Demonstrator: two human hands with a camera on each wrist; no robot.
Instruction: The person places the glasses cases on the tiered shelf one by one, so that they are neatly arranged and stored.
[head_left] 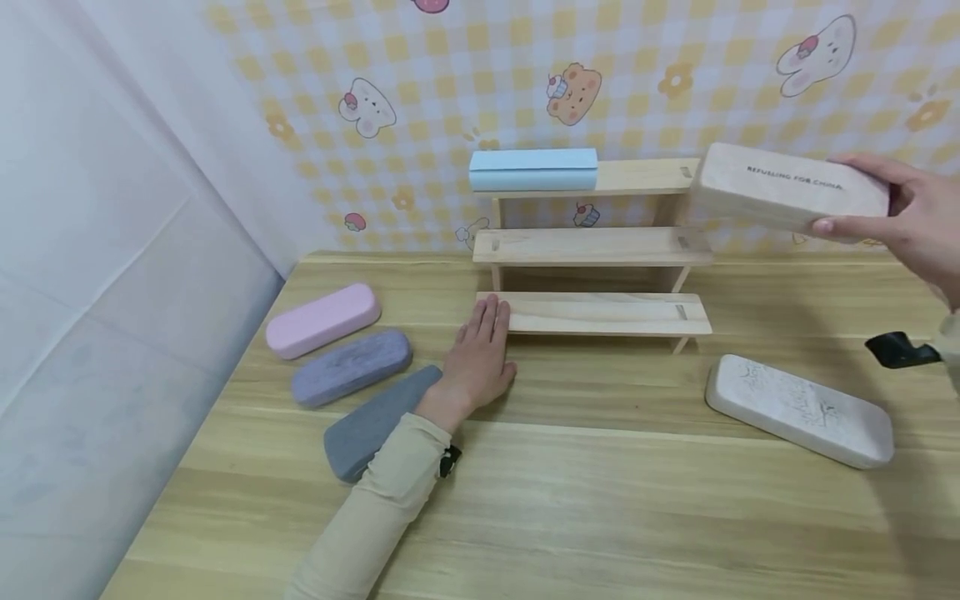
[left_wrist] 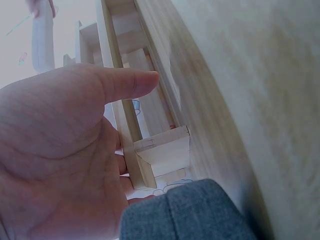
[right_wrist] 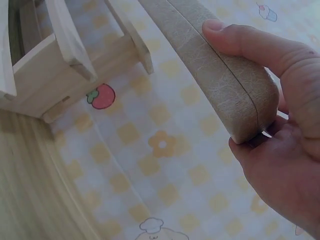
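Up at the right, my right hand grips a beige glasses case by its right end, thumb along the front. Lettering shows on the case's upper face; its left end overlaps the right end of the wooden three-tier shelf in the head view. My left hand lies with straight fingers on the left end of the lowest tier. On the left part of the top tier sits a light blue glasses case. In the left wrist view, the left thumb stands out beside the tier board.
Left on the table lie a pink case, a purple case and a grey-blue case, the last partly behind the left forearm. A whitish patterned case lies at the right. A checkered cloth hangs behind the shelf.
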